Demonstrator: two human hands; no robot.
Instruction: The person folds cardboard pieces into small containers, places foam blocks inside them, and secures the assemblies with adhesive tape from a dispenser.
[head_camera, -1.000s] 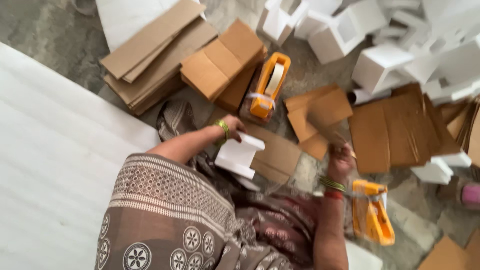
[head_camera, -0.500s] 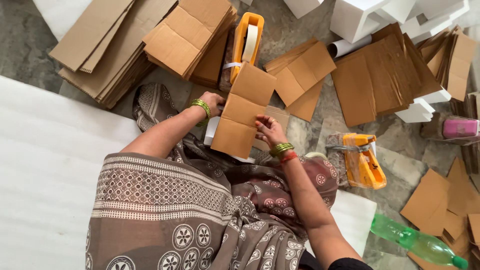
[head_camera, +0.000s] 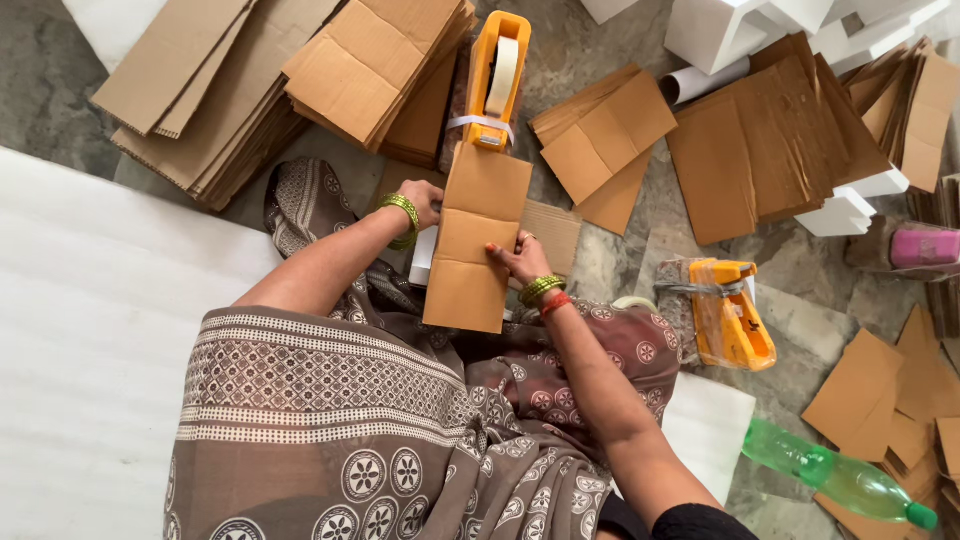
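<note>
A flat, creased brown cardboard blank (head_camera: 478, 235) stands over my lap, held from both sides. My left hand (head_camera: 423, 203), with a green bangle at the wrist, grips its left edge, fingers partly hidden behind the board. On the right edge my right hand (head_camera: 514, 259) presses with its fingers against the face. A white piece (head_camera: 423, 258) shows just behind the blank's left side. An orange tape dispenser (head_camera: 495, 80) lies right above the blank's top edge.
Stacks of flat cardboard lie at the top left (head_camera: 230, 80) and at the right (head_camera: 770, 150). A second orange tape dispenser (head_camera: 730, 312) rests to the right, a green plastic bottle (head_camera: 835, 482) at lower right, white foam boxes (head_camera: 740, 30) at the top, a white sheet (head_camera: 90, 330) on the left.
A second ago my left hand held a small white piece and my right reached to the floor. Both hands then took up the cardboard blank, which now stands more upright.
</note>
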